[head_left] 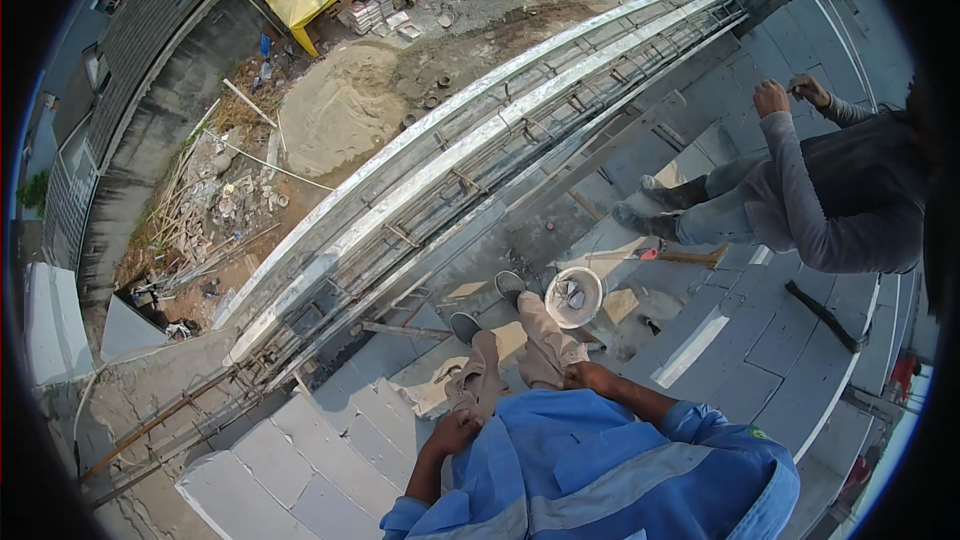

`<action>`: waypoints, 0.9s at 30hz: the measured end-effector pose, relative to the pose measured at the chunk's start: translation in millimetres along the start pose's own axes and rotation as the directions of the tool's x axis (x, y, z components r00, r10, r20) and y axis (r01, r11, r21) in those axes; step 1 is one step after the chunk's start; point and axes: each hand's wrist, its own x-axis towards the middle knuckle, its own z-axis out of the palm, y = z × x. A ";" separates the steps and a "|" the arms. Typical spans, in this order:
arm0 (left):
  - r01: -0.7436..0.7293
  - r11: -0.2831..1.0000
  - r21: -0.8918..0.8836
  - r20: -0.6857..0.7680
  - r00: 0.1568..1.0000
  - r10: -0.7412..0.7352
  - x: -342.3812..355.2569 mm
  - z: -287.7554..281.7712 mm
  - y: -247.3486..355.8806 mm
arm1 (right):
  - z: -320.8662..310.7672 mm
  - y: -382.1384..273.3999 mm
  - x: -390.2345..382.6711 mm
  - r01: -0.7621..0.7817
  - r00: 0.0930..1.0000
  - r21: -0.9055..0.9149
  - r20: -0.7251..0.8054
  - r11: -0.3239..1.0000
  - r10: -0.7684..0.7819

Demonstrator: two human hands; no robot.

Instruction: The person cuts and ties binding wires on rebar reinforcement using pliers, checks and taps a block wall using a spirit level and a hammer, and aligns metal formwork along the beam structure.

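Observation:
My left hand is closed at the thigh of my beige trousers, its fingers pinching the cloth. On the other thigh my right hand is curled against the same trousers, gathering the fabric; its fingertips are partly hidden. Just ahead of my right foot stands a white bucket with some pale pieces inside. Neither hand touches it. My grey shoes rest on the boards and blocks below.
A co-worker stands at the right, hands raised together. Ahead, a long concrete formwork with steel reinforcement runs diagonally along the edge, with a drop to the ground beyond. Grey block walls flank me. A red-handled tool lies near the bucket.

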 end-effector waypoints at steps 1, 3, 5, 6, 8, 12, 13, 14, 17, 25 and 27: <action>0.015 0.998 0.067 0.051 0.999 -0.019 -2.2 -8.6 1.9 | 11.3 -0.2 0.4 -0.042 0.999 0.012 -0.003 0.999 0.042; 0.014 0.989 0.146 0.105 0.994 -0.030 8.4 -31.4 -2.4 | 50.5 3.7 9.7 -0.064 0.997 -0.100 -0.044 0.993 0.060; -0.230 0.855 0.464 0.253 0.960 0.121 37.4 -65.9 -4.1 | 73.4 4.3 16.8 -0.114 0.991 -0.188 -0.085 0.976 0.099; -0.218 0.852 0.476 0.141 0.975 0.171 49.1 -95.5 42.8 | 81.2 -1.9 10.7 -0.170 0.983 -0.195 -0.097 0.966 0.154; -0.445 0.886 0.130 -0.273 0.843 0.463 78.0 -154.5 89.1 | 85.9 -23.4 2.4 -0.218 0.972 -0.189 -0.125 0.957 0.197; -0.343 0.709 0.616 -0.622 0.341 0.705 152.4 -266.6 158.1 | 91.0 -36.7 -14.7 -0.286 0.954 -0.056 -0.113 0.957 0.279; -0.355 0.696 0.624 -0.611 0.335 0.718 171.9 -283.7 149.6 | 93.5 -34.2 -18.4 -0.271 0.953 0.019 -0.136 0.963 0.271; -0.160 0.724 0.671 -0.579 0.495 0.647 192.6 -303.4 132.4 | 102.2 -27.2 -15.6 -0.281 0.950 0.030 -0.135 0.959 0.283; 0.053 0.707 0.706 -0.492 0.754 0.435 228.5 -352.7 91.0 | 123.8 -5.7 -6.1 -0.229 0.961 0.035 -0.148 0.973 0.232; 0.012 0.839 0.544 -0.394 0.887 0.243 235.4 -335.9 131.3 | 110.1 13.2 -2.6 -0.363 0.924 0.104 -0.089 0.926 0.372; 0.084 0.819 0.568 -0.459 0.858 0.231 230.7 -327.3 138.2 | 88.5 17.1 16.8 -0.267 0.962 -0.024 -0.067 0.963 0.265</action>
